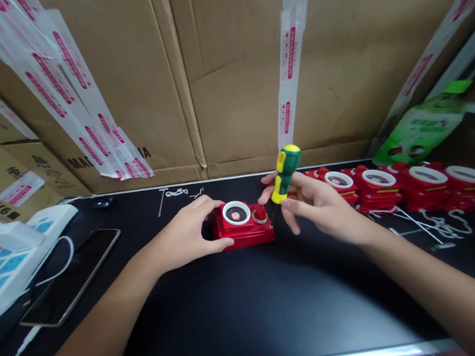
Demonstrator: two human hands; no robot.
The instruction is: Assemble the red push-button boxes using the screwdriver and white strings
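A small red box-shaped device [249,236] lies on the black table, with a white-rimmed round window on top and a red knob at its right end. My left hand [187,233] grips its left side, thumb along the front and fingers behind. In my right hand [313,202] is a screwdriver [286,173] with a green and yellow handle, held near upright. Its shaft points down beside the device's right end; the tip is too blurred to make out, so I cannot tell whether it touches.
Several similar red devices [380,185] stand in a row at right, with metal rods [420,224] before them. A green bottle [427,121] leans behind. At left are a phone [73,279] and a power strip [42,227]. Cardboard boxes [231,82] wall the back.
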